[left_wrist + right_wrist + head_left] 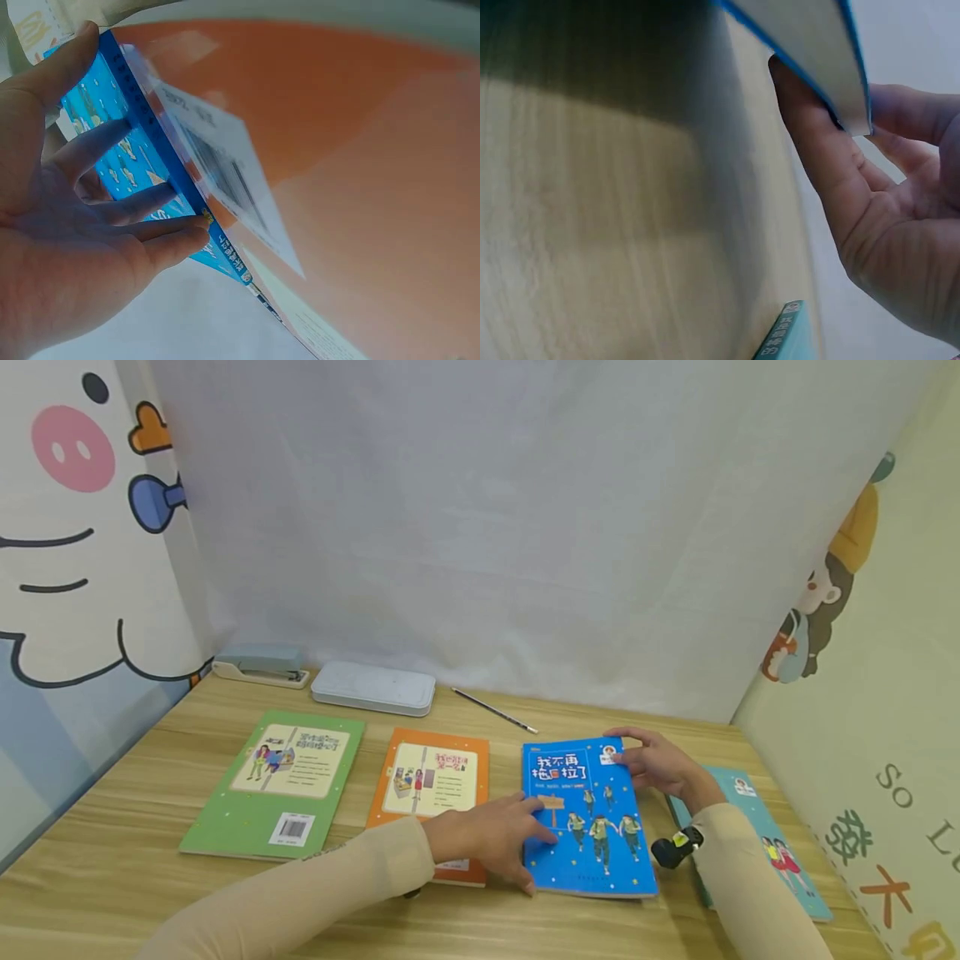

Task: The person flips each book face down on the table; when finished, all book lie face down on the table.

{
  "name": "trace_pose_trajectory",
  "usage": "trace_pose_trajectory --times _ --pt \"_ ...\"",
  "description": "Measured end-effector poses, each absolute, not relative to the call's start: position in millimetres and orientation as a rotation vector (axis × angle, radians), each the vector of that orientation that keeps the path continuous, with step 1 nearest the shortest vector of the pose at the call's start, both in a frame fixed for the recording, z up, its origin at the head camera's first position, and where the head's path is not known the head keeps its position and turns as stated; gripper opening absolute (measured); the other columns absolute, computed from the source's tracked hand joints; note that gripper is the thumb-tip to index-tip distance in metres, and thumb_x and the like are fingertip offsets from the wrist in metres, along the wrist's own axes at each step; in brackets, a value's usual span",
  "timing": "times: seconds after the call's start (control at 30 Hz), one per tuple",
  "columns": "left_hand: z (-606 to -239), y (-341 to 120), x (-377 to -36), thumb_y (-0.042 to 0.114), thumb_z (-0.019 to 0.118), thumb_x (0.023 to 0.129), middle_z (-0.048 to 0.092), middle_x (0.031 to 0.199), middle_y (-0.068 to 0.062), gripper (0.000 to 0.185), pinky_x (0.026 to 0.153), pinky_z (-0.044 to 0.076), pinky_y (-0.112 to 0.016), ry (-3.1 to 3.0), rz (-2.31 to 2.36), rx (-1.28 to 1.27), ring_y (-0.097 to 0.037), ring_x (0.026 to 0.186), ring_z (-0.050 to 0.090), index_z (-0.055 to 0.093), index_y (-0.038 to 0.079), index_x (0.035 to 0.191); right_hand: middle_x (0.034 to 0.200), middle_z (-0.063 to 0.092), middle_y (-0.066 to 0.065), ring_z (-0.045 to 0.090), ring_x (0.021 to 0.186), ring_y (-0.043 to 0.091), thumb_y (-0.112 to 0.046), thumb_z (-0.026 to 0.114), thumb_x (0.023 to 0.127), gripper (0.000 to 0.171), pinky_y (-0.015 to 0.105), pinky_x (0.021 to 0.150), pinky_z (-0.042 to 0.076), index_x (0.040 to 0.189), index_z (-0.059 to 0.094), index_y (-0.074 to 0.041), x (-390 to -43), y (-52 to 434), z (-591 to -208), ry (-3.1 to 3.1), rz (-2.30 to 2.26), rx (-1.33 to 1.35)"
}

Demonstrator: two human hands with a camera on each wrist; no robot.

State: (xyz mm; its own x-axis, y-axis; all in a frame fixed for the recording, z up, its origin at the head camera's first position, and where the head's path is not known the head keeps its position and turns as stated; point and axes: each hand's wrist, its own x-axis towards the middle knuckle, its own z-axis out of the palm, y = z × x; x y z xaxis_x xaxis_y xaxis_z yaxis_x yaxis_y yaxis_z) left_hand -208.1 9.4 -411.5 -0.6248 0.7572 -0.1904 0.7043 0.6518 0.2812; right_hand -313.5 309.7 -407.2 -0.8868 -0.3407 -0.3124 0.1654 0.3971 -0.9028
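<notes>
- Right hand [663, 768]: thumb and fingers pinch the blue book [592, 814] near its far right corner, pale page edges between them.
- Left hand [495, 839]: fingers spread, gripping nothing, tips touching the smooth cover along the spine side.
- Right of the right fingers, past a strip of wood-grained table [678, 893]: a teal book [759, 810], partly behind the sleeve [750, 877].
- Just left of the left fingers: an orange book [435, 777], partly covered; farther left, a flat green book [273, 810].
- Beyond them: a slim pencil [495, 710], a rounded white case [373, 687].

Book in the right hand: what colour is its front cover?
The front cover is bright blue; the head view shows it best.
</notes>
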Motion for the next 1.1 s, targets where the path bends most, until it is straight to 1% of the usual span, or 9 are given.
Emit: trace_pose_trajectory --times 0.17,0.37,0.5,0.63,0.83,1.03,1.1 --pt "-411 9 -207 0.053 0.079 0.080 0.037 0.159 -0.005 0.070 0.115 0.040 -0.038 2.592 0.244 1.184 -0.025 0.143 0.039 0.056 0.033 0.143 0.120 0.068 0.015 0.074 0.096 0.027 -0.014 0.054 0.103 0.047 0.044 0.084 0.060 0.146 0.040 -0.004 -309 309 -397 2.212 -1.529 -0.181" --pt "-408 8 -208 0.048 0.079 0.082 0.034 0.161 -0.007 0.070 0.117 0.038 -0.041 2.613 0.259 1.195 -0.029 0.148 0.033 0.052 0.033 0.146 0.114 0.068 0.008 0.073 0.093 0.024 -0.016 0.053 0.103 0.047 0.042 0.083 0.061 0.146 0.037 -0.005 -306 310 -382 2.201 -1.574 -0.240" --pt "-405 10 -210 0.043 0.077 0.086 0.033 0.162 -0.008 0.065 0.119 0.035 -0.042 2.658 0.248 1.194 -0.031 0.151 0.030 0.053 0.032 0.145 0.110 0.068 0.002 0.073 0.092 0.021 -0.016 0.053 0.103 0.039 0.039 0.082 0.061 0.142 0.043 -0.013 -306 312 -370 2.210 -1.611 -0.263" --pt "-400 12 -213 0.041 0.073 0.090 0.033 0.162 -0.008 0.060 0.118 0.036 -0.041 2.713 0.227 1.178 -0.032 0.151 0.030 0.053 0.031 0.145 0.109 0.069 -0.002 0.074 0.092 0.019 -0.016 0.053 0.103 0.034 0.037 0.081 0.061 0.137 0.048 -0.020 -304 310 -358 2.234 -1.650 -0.298" --pt "-396 13 -218 0.037 0.070 0.093 0.030 0.164 -0.009 0.059 0.117 0.038 -0.042 2.756 0.262 1.162 -0.033 0.151 0.030 0.049 0.028 0.148 0.103 0.070 -0.006 0.075 0.088 0.016 -0.013 0.052 0.104 0.028 0.033 0.078 0.062 0.131 0.052 -0.021 -299 303 -340 2.268 -1.739 -0.304" --pt "-390 15 -223 0.032 0.070 0.094 0.035 0.162 -0.009 0.054 0.114 0.042 -0.041 2.792 0.397 1.197 -0.031 0.147 0.037 0.054 0.024 0.146 0.102 0.070 -0.008 0.074 0.088 0.013 -0.015 0.052 0.104 0.027 0.031 0.077 0.061 0.131 0.050 -0.019 -295 298 -326 2.288 -1.789 -0.328" --pt "-388 17 -223 0.033 0.069 0.095 0.035 0.162 -0.008 0.052 0.114 0.042 -0.040 2.821 0.432 1.218 -0.030 0.147 0.037 0.056 0.023 0.144 0.102 0.071 -0.008 0.073 0.088 0.013 -0.014 0.052 0.104 0.028 0.031 0.078 0.061 0.131 0.049 -0.019 -294 297 -322 2.291 -1.803 -0.329"
